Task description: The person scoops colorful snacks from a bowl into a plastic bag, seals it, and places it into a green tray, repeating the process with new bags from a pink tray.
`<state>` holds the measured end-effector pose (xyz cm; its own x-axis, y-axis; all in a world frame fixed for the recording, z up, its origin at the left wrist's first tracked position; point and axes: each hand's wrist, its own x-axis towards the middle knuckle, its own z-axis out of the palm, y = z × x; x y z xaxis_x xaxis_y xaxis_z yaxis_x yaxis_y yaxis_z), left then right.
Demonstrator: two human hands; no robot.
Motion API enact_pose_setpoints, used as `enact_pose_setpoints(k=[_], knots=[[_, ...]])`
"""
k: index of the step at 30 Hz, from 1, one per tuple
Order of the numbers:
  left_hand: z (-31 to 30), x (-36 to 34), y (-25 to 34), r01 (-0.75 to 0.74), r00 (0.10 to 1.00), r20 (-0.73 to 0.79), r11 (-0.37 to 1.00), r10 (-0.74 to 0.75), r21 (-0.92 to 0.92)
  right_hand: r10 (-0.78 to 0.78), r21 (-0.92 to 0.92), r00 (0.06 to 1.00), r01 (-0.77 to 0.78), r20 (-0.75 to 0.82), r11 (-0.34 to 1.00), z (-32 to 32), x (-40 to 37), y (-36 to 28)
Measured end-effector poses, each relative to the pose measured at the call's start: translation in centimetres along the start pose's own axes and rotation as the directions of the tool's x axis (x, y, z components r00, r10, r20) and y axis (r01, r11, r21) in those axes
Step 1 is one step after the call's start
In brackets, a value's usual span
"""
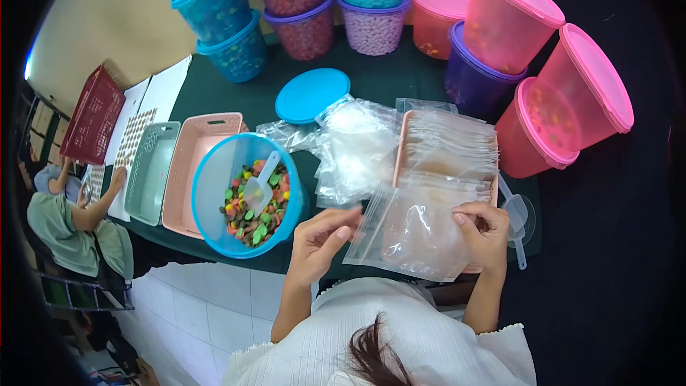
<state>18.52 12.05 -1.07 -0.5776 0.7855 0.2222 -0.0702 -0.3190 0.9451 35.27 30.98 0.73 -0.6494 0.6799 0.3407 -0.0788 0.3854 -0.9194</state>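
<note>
A clear zip bag [421,239] lies slanted over the front of a pink basket [401,149] packed with rows of clear bags [450,139]. My right hand [486,232] pinches the bag's right edge between thumb and forefinger. At the bag's left, zip-strip side is my left hand [321,239], thumb and fingers apart, fingertips slightly blurred near the edge. To the left, a blue tub [202,204] holds colourful candy pieces [261,221] with a white scoop [259,189] resting in them. A pile of empty-looking clear bags [361,143] lies between tub and basket.
Lidded tubs, blue [214,3], purple-lidded [375,28] and pink [507,21], line the back and right. A blue lid [312,95], an empty pink basket [189,171] and a green basket [151,171] are on the table. Scoops [516,218] lie right; people sit far left.
</note>
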Motion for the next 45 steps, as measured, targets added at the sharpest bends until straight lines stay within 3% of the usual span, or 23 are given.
enact_pose_setpoints(k=[2,3,7,12,13,16,17,18,19,20,22,24,26,28,33,34,36,37,40,41,43,44,45], knots=[[-1.8,-1.8,0.4,0.074,0.983,0.161,0.995,-0.083,0.06,-0.042,-0.039,0.996,0.045,0.085,0.998,1.0,-1.0,-0.9],[-1.5,-2.6,1.4,0.152,0.983,0.1,0.988,-0.154,0.024,0.004,-0.113,0.989,0.013,0.147,0.994,1.4,-1.5,-1.7],[-4.6,-6.2,3.6,0.041,0.982,0.181,0.999,-0.046,0.031,-0.035,-0.117,0.971,0.064,0.236,0.991,5.6,-3.3,-3.6],[-8.6,-11.7,6.0,0.198,0.98,-0.057,0.941,-0.189,0.274,-0.085,-0.157,0.94,0.143,0.331,0.977,10.8,-4.6,-6.3],[-9.1,-12.8,6.2,0.235,0.971,-0.106,0.945,-0.216,0.228,-0.087,-0.146,0.935,0.145,0.343,0.979,11.7,-4.9,-6.9],[-10.4,-15.7,7.2,0.223,0.943,-0.287,0.958,-0.166,0.179,-0.458,-0.464,0.879,0.462,0.129,0.756,14.4,-5.2,-9.0],[-10.9,-16.5,7.4,0.218,0.941,-0.298,0.959,-0.157,0.183,-0.352,-0.405,0.929,0.367,0.113,0.837,15.0,-6.3,-9.4],[-11.3,-17.4,7.5,0.106,0.909,-0.415,0.986,-0.045,0.126,-0.424,-0.279,0.9,0.435,0.103,0.856,16.1,-7.0,-9.4],[-11.7,-18.0,7.7,-0.016,0.846,-0.529,0.996,0.059,0.086,-0.413,-0.082,0.887,0.436,0.208,0.896,17.2,-7.8,-9.8],[-12.1,-18.5,8.0,-0.019,0.838,-0.541,0.995,0.068,0.095,-0.416,0.116,0.854,0.401,0.311,0.909,18.5,-8.7,-10.4],[-12.7,-19.3,8.6,-0.126,0.812,-0.528,0.958,0.249,0.258,-0.345,0.315,0.722,0.184,0.6,0.931,21.8,-10.2,-12.3],[-12.8,-19.8,8.9,-0.194,0.813,-0.478,0.928,0.333,0.318,-0.338,0.233,0.651,0.245,0.68,0.941,24.9,-11.2,-12.9],[-12.9,-20.2,9.8,-0.228,0.932,-0.21,0.929,0.295,0.29,-0.301,0.219,0.605,0.207,0.737,0.954,26.3,-11.3,-12.8],[-13.5,-20.7,9.8,-0.209,0.952,-0.165,0.94,0.258,0.268,-0.302,0.299,0.491,0.087,0.817,0.95,26.4,-11.0,-12.3],[-14.2,-19.8,10.3,-0.204,0.977,-0.018,0.952,0.214,0.23,-0.352,0.37,0.337,0.012,0.873,0.929,26.0,-8.9,-11.6],[-14.5,-19.4,10.4,-0.214,0.974,-0.024,0.949,0.226,0.233,-0.358,0.372,0.326,0.019,0.875,0.928,26.1,-8.5,-11.5],[-14.8,-18.3,10.8,-0.198,0.978,0.108,0.964,0.181,0.18,-0.296,0.305,0.455,0.056,0.84,0.951,26.2,-7.5,-11.3],[-14.6,-17.9,10.9,-0.141,0.988,0.104,0.953,0.117,0.267,-0.309,0.323,0.498,0.061,0.81,0.944,26.5,-7.5,-11.3],[-14.2,-16.4,11.4,-0.155,0.988,0.056,0.866,0.145,0.475,-0.296,0.237,0.506,0.178,0.81,0.955,26.4,-6.8,-11.3],[-14.3,-15.9,11.7,-0.154,0.988,0.049,0.864,0.149,0.48,-0.364,0.304,0.522,0.2,0.771,0.931,26.8,-6.5,-10.9],[-14.7,-15.3,12.4,-0.286,0.946,0.0,0.834,0.325,0.471,-0.395,0.337,0.466,0.207,0.792,0.919,26.6,-4.9,-10.2],[-15.2,-15.3,12.0,-0.299,0.894,-0.139,0.797,0.427,0.525,-0.42,0.364,0.417,0.21,0.806,0.907,26.4,-4.3,-9.9],[-16.0,-15.4,11.2,-0.297,0.811,-0.267,0.759,0.521,0.579,-0.43,0.399,0.456,0.167,0.779,0.902,26.3,-3.9,-10.0]])
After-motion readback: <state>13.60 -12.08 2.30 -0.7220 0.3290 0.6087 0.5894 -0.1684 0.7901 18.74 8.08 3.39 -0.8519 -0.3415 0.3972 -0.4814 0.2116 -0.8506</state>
